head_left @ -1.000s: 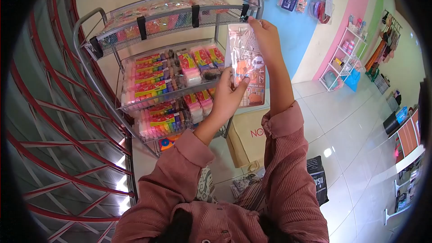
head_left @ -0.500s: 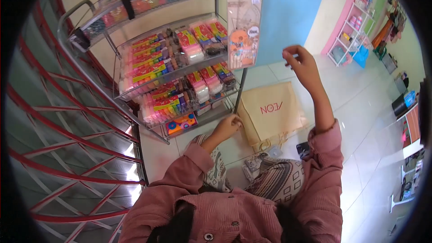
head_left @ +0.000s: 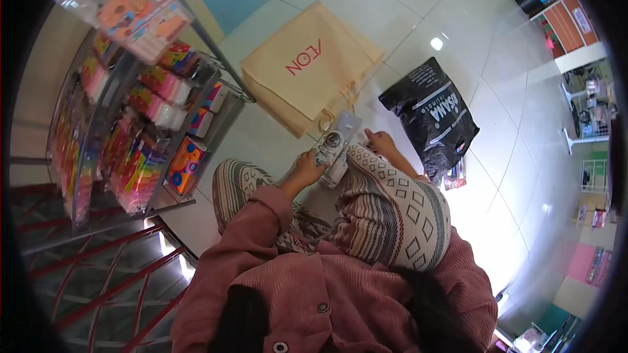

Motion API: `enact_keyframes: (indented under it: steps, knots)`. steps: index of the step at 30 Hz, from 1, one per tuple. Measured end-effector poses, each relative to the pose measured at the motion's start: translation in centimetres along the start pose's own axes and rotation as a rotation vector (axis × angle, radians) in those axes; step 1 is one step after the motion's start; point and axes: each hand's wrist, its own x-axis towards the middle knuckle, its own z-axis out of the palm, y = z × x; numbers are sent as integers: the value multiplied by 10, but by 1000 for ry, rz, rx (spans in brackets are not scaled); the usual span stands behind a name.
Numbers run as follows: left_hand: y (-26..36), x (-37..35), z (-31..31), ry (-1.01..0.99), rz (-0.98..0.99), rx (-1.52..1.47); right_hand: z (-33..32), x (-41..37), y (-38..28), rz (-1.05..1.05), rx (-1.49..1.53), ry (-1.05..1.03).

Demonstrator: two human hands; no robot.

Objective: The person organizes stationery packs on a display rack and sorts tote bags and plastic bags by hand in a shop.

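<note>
My left hand (head_left: 305, 169) is closed at the near left edge of a small clear-wrapped grey package (head_left: 332, 146) with a round, dial-like part. This package lies in a little pile on the floor in front of my crossed legs, and a flat, pale grey packet (head_left: 347, 124) sits at its far end. Just right of the pile, my right hand (head_left: 384, 144) reaches round my knee with fingers apart, holding nothing that I can see. Beyond the pile lies a beige AEON bag (head_left: 307, 59) with looped handles. A black plastic bag (head_left: 432, 114) rests right of my right hand.
On my left stands a metal rack (head_left: 216, 42) with several packs of coloured clay-like sticks (head_left: 127, 163) and a hanging clear pouch (head_left: 140, 10). A red folding gate (head_left: 111, 281) is at the lower left. Shelves and a wooden cabinet (head_left: 569, 23) stand far right.
My view has tilted down and turned right. Both hands have come down: the left to the grey package, the right from raised to beside it. The black bag now shows.
</note>
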Motion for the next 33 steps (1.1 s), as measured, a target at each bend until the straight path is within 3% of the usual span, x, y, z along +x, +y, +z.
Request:
enact_keyframes:
  steps: [1, 2, 3, 5, 6, 10, 13, 16, 19, 22, 25, 28, 30, 33]
  knots:
    - [3, 4, 7, 64, 30, 45, 8, -19, -14, 35, -89, 102]
    - [6, 7, 13, 128, 59, 90, 23, -13, 3, -70, -260, 245]
    - [11, 11, 15, 197, 89, 135, 28, -14, 2, -27, -224, 230]
    - [22, 17, 15, 84, -20, 158, 32, -20, -4, 56, -148, 198]
    - [29, 19, 15, 30, -75, 170, 22, -24, -18, 192, -139, 39]
    - [44, 9, 27, -86, -22, 125, 37, -30, -3, -65, 40, 243]
    - [54, 3, 29, -16, 40, 107, 58, -10, 47, -179, 304, 284]
    - [31, 24, 45, 51, 32, -236, 61, 10, 79, -190, 372, 179]
    - [18, 27, 46, -14, -89, -623, 56, 5, 76, -205, 408, 110]
    - [22, 25, 33, -284, -51, -917, 52, -2, 67, -226, 424, 62]
    - [11, 36, 38, -249, -101, -966, 53, -6, 63, -255, 443, 17]
    - [20, 26, 37, 112, 11, -779, 57, -7, 57, -323, 466, -38]
    - [13, 35, 37, 233, 384, -160, 59, -9, 56, -401, 502, -29]
    - [31, 13, 35, 175, 335, -22, 53, -29, 45, -476, 502, 136]
